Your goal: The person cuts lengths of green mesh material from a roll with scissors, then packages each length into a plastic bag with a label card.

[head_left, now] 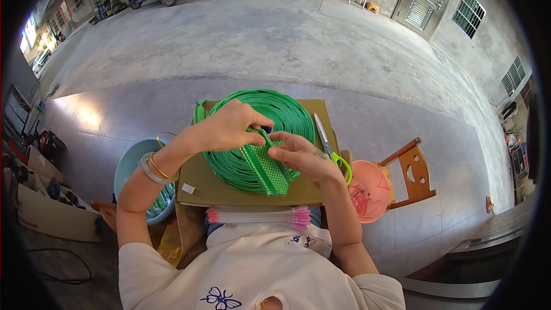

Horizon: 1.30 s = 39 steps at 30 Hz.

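A large flat coil of green ribbon (pixel 290 109) lies on a brown board (pixel 218 196) in front of me. Over the coil I hold a folded piece of green ribbon with white dots (pixel 267 169), which hangs toward my body. My left hand (pixel 229 125) pinches its upper end between thumb and fingers. From the other side my right hand (pixel 301 156) grips the same end, thumb and index finger close together. A small dark object (pixel 266 130) shows between the fingertips. Scissors (pixel 330 146) with lime-green handles rest at the board's right edge.
Across my lap lies a bundle of thin clear-and-pink strips (pixel 258 216). A blue basin (pixel 129 166) with green pieces stands at left, a pink basin (pixel 376 186) with pink bits at right, by a wooden chair (pixel 416 169). A small white tag (pixel 188 188) lies on the board.
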Each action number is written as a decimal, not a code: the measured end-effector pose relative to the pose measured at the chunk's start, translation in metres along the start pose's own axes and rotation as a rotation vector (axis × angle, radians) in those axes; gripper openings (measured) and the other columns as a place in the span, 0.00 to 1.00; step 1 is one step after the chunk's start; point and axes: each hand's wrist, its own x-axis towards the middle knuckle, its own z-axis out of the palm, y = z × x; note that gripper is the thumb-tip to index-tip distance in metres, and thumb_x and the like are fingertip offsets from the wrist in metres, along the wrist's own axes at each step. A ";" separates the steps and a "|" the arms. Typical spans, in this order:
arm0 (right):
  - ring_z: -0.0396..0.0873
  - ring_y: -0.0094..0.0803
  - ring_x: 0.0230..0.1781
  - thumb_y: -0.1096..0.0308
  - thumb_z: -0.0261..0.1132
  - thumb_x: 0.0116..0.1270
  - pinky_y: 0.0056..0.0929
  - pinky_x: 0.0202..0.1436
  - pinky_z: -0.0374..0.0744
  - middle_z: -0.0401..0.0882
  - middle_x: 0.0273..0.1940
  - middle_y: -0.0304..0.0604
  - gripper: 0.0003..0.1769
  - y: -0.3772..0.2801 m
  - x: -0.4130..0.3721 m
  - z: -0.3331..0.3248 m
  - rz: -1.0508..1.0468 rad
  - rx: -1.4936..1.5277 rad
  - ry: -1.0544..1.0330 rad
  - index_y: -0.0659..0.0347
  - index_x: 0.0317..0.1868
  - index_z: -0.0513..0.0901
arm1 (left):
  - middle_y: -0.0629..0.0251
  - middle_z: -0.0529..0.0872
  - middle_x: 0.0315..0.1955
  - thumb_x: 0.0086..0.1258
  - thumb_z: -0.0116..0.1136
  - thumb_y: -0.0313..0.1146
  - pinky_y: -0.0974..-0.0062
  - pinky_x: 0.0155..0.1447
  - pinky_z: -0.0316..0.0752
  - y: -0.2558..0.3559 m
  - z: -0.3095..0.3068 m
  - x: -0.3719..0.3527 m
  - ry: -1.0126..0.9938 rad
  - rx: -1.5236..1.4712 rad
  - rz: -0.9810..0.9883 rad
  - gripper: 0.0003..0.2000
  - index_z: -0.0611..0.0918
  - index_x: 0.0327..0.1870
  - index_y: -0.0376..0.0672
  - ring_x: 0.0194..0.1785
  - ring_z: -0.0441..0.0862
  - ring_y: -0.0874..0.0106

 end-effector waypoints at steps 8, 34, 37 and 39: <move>0.80 0.30 0.44 0.70 0.64 0.60 0.27 0.48 0.78 0.82 0.43 0.48 0.17 0.026 0.017 -0.003 0.024 0.194 -0.302 0.70 0.48 0.77 | 0.46 0.80 0.24 0.52 0.65 0.28 0.65 0.34 0.70 0.005 -0.001 0.007 -0.048 0.069 0.093 0.15 0.79 0.39 0.30 0.29 0.77 0.53; 0.73 0.38 0.55 0.59 0.49 0.71 0.33 0.54 0.76 0.72 0.56 0.51 0.22 0.031 0.016 -0.022 -0.091 1.008 -0.372 0.66 0.57 0.70 | 0.63 0.85 0.28 0.54 0.57 0.15 0.81 0.34 0.76 0.000 0.045 -0.032 0.152 -0.333 0.295 0.15 0.85 0.40 0.44 0.29 0.82 0.76; 0.70 0.40 0.58 0.58 0.48 0.71 0.37 0.58 0.71 0.70 0.58 0.51 0.22 0.020 0.008 -0.011 -0.096 0.982 -0.269 0.64 0.58 0.69 | 0.62 0.85 0.27 0.53 0.59 0.16 0.81 0.36 0.77 -0.004 0.053 -0.029 0.206 -0.455 0.296 0.13 0.85 0.38 0.43 0.30 0.83 0.75; 0.68 0.41 0.60 0.57 0.47 0.71 0.39 0.61 0.68 0.69 0.59 0.51 0.22 0.019 0.006 -0.010 -0.101 1.024 -0.294 0.63 0.59 0.69 | 0.62 0.85 0.27 0.54 0.59 0.17 0.82 0.37 0.77 -0.012 0.063 -0.026 0.269 -0.456 0.270 0.10 0.85 0.37 0.39 0.30 0.83 0.75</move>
